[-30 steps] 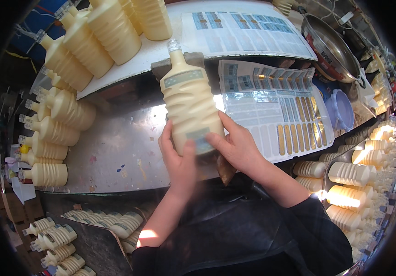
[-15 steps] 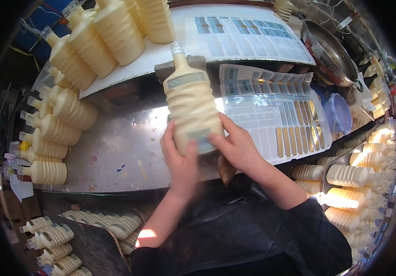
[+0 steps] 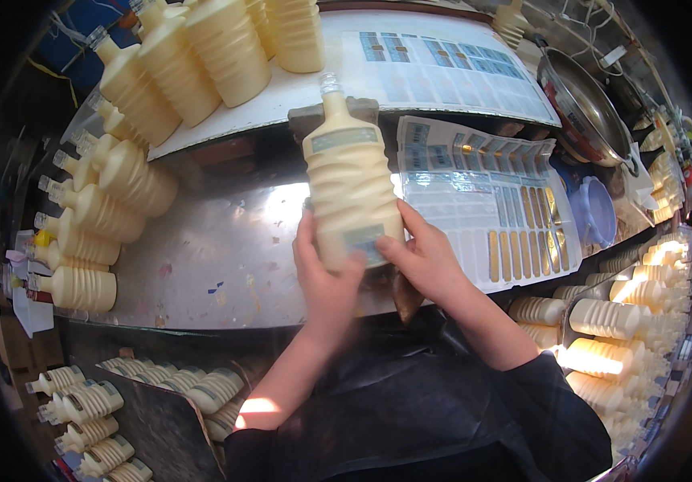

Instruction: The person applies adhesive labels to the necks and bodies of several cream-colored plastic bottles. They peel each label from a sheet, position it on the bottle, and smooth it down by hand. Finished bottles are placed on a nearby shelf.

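A cream ribbed bottle [image 3: 352,181] with a clear threaded neck lies before me, its neck pointing away and resting on a grey block [image 3: 307,120]. Two bluish labels show on it, one at the shoulder and one [image 3: 364,241] near the base. My left hand [image 3: 328,277] grips the lower left side, with its thumb on the base end, slightly blurred. On the lower right side my right hand [image 3: 422,249] is wrapped round the bottle, its thumb pressing the edge of the lower label. Right of the bottle lie sheets of blue and gold labels [image 3: 483,201].
More cream bottles stand on the white shelf [image 3: 282,100] and lie along the left of the metal table [image 3: 193,249]. Another label sheet [image 3: 450,72] covers the shelf. At right are a steel pan [image 3: 587,96], a lilac basin [image 3: 597,210] and stacked bottles [image 3: 603,317].
The view has shifted slightly, so most of the scene sits a little differently. Both hands keep hold of the bottle, and the thumbs stay at the lower label.
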Demonstrator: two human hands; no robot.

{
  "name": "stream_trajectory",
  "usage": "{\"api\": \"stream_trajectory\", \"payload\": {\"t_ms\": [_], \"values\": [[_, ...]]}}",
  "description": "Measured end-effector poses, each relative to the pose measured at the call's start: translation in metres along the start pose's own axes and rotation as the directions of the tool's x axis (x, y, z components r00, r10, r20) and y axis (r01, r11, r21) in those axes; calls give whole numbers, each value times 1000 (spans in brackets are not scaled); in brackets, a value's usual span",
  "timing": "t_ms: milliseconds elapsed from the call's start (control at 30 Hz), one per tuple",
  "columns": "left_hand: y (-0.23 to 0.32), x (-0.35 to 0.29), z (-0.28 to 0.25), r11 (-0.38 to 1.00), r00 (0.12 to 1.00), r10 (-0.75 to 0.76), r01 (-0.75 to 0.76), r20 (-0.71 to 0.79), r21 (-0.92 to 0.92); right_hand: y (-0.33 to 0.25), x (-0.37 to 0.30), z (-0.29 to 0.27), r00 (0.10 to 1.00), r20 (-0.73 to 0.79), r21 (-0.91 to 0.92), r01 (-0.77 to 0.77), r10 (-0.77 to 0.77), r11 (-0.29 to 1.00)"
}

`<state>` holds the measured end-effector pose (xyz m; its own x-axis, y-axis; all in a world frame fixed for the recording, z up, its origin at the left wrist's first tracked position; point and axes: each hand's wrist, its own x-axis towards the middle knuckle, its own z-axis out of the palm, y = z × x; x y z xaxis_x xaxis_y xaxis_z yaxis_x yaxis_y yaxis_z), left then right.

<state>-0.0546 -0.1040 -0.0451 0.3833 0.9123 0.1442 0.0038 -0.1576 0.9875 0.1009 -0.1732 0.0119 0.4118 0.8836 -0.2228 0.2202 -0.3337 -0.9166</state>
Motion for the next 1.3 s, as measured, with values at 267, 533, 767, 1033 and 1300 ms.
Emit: {"api": "stream_trajectory", "payload": {"t_ms": [267,533,767,1033,1300], "values": [[-13,-13,-15,938,985,147,-167,89,305,36,0,-12,999,3,296,49,-52,954],[-12,-11,-19,968,993,95,-109,72,226,31,2,-33,996,50,309,-85,73,947],[-5,-7,-16,999,997,2,1,75,-37,34,-2,-23,996,55,239,-75,63,968],[-2,0,-4,1000,999,-22,22,42,-3,0,1,-17,996,53,8,-69,69,998],[6,1,4,997,997,-73,73,1,-25,-10,0,-10,1000,-15,-122,-19,17,992]]}}
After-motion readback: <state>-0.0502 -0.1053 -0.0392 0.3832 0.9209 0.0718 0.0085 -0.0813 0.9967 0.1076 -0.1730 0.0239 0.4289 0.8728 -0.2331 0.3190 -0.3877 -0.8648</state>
